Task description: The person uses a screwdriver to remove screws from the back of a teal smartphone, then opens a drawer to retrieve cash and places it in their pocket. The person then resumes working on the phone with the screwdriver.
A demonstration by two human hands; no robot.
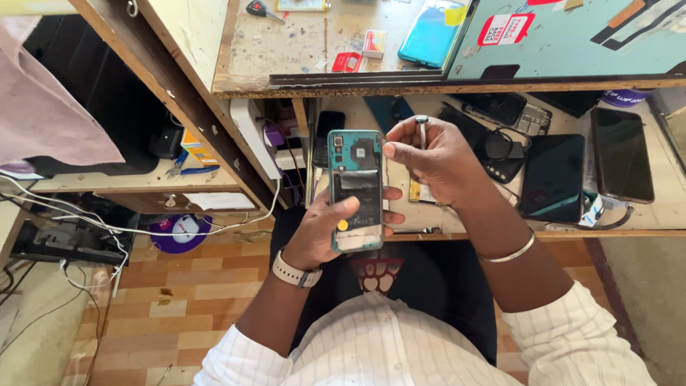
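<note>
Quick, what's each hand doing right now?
Left hand: closed around an opened phone.
Right hand: pinching a thin metal tool.

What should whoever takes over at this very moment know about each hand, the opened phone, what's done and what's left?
Left hand: holds the opened phone upright above the lap, back cover off, insides exposed.
Right hand: fingers pinch a thin metal tool beside the phone's top edge, not touching the insides.
Nearby: other phones lie on the lower shelf; a teal phone on the upper bench.
Done: back cover off. Left: the inside work; nothing looks removed yet.
</note>
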